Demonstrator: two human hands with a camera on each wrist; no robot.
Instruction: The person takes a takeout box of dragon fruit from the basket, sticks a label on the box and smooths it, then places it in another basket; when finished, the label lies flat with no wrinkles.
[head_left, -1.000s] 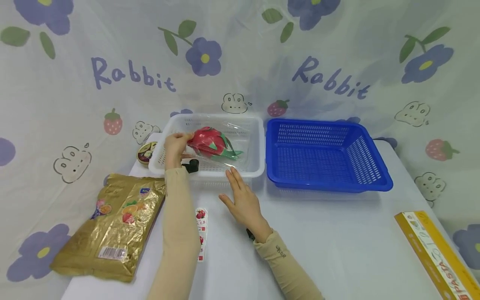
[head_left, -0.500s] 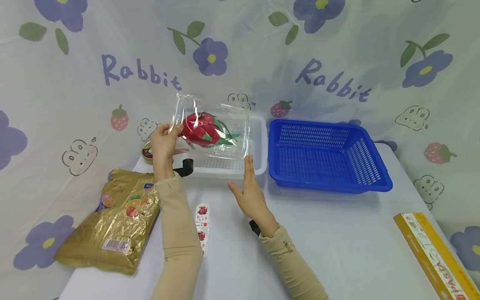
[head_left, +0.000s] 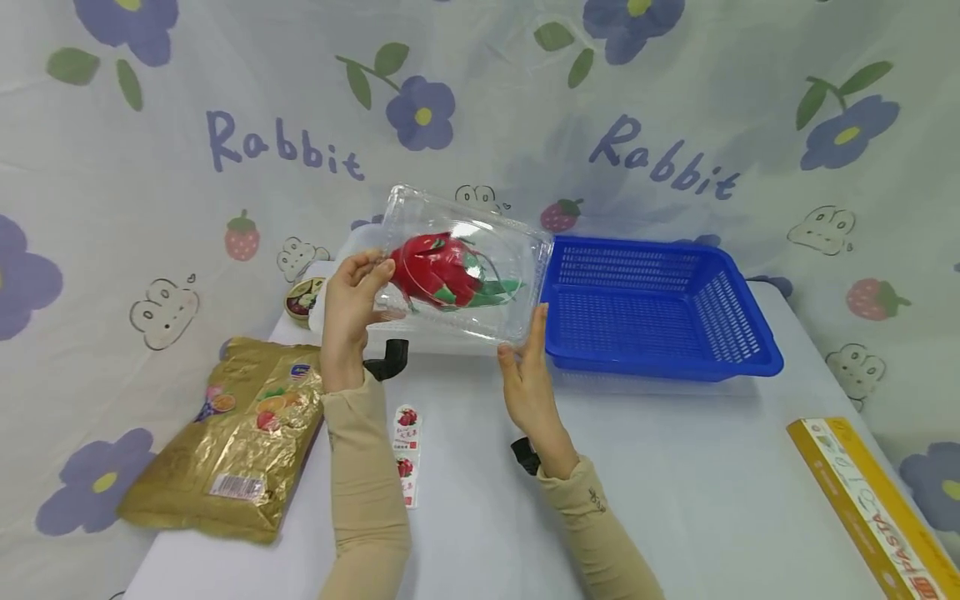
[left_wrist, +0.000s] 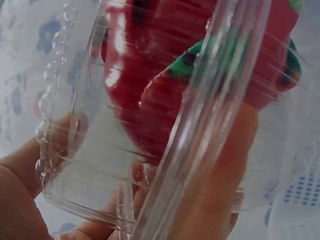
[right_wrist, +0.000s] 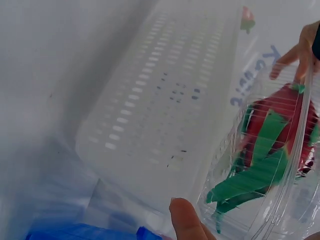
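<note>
Both arms reach in from the near side, well apart. The left forearm (head_left: 369, 483), in a beige sleeve, runs almost straight toward the far side; the right forearm (head_left: 603, 529), sleeved alike, slants from near right toward far left. The left hand (head_left: 351, 304) is raised farther out than the right, its thumb (head_left: 377, 277) bent toward the right and opposed to its fingers in a pinch. The right hand (head_left: 534, 385) is upright, fingers extended toward the far side, its thumb standing apart on the left. Both wrists are bare above the cuffs.
</note>
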